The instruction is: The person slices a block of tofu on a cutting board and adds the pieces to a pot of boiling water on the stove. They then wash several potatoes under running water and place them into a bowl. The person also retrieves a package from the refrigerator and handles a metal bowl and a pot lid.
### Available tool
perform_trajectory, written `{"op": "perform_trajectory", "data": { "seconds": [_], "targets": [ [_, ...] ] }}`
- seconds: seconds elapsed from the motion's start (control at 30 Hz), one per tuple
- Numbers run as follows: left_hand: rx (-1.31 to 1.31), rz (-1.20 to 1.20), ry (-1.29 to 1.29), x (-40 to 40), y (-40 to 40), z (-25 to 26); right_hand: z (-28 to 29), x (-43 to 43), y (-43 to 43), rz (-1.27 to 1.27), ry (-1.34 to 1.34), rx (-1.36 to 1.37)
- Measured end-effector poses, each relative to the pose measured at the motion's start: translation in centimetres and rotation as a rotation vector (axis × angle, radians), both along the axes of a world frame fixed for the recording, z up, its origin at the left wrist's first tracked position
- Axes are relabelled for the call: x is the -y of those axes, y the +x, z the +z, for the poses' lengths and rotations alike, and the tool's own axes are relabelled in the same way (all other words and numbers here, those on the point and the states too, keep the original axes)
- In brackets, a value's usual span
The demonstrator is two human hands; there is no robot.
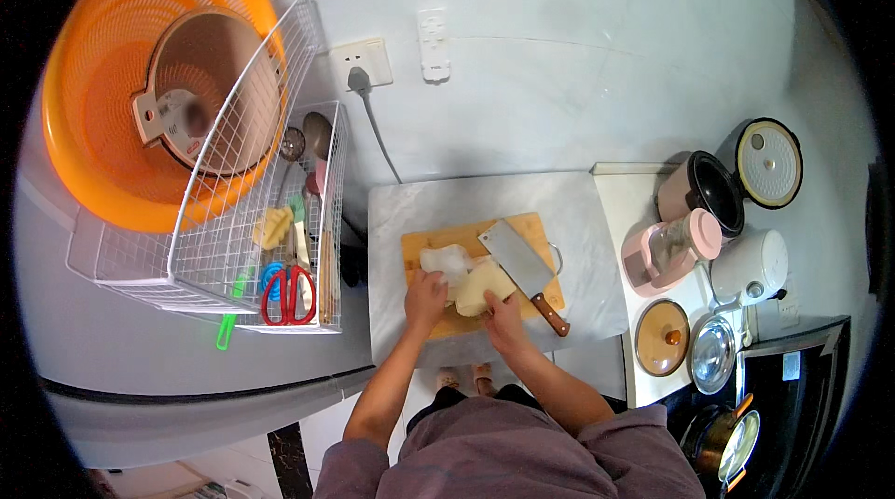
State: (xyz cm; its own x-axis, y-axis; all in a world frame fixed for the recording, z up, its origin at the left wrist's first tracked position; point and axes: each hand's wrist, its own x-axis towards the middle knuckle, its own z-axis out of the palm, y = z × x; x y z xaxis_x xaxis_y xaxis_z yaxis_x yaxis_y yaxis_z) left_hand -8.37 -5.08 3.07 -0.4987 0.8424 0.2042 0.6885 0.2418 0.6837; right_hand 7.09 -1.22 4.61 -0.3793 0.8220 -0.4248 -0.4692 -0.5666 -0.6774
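A bamboo cutting board (416,247) lies on a grey marble-patterned worktop (601,303). On the board is a pale yellow, flat, folded sheet of food (484,286), which my right hand (505,323) pinches at its near edge. My left hand (425,298) has its fingers on a whitish, translucent piece (445,260), perhaps a plastic bag or film, that overlaps the sheet's left side. Just right of the sheet, a cleaver (517,258) rests flat, its wooden handle reaching past the board's edge toward me.
At left stands a white wire rack (255,282) with red-handled scissors (289,296) and an orange plastic basket (84,142). On the right counter are an open rice cooker (678,184), a pink-lidded jug (668,251), a glass lid (661,338) and a pot (706,432).
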Motion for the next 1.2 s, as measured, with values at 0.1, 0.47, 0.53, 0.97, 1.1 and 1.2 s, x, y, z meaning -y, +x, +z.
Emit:
{"op": "perform_trajectory", "data": {
  "seconds": [0.1,0.47,0.53,0.97,1.1,1.2],
  "targets": [
    [0.066,0.039,-0.068,0.4,1.4,1.7,0.1,-0.3,-0.8,0.016,0.018,0.126],
    [0.046,0.053,0.035,1.0,1.5,3.1,-3.2,-1.5,-2.6,0.143,-0.264,-0.147],
    [0.088,0.057,-0.014,0.9,0.8,2.9,-4.5,-1.7,-2.0,0.260,-0.248,-0.180],
    [-0.044,-0.125,-0.170,-1.0,0.2,5.1,-6.3,-2.3,-3.9,0.407,-0.135,-0.123],
    [-0.117,-0.153,-0.012,0.3,1.4,5.1,-5.2,-2.8,-3.9,0.289,-0.175,-0.149],
    [-0.024,0.025,-0.064,0.8,0.8,5.5,-6.2,-3.1,-3.7,0.310,-0.194,-0.221]
  ]
}}
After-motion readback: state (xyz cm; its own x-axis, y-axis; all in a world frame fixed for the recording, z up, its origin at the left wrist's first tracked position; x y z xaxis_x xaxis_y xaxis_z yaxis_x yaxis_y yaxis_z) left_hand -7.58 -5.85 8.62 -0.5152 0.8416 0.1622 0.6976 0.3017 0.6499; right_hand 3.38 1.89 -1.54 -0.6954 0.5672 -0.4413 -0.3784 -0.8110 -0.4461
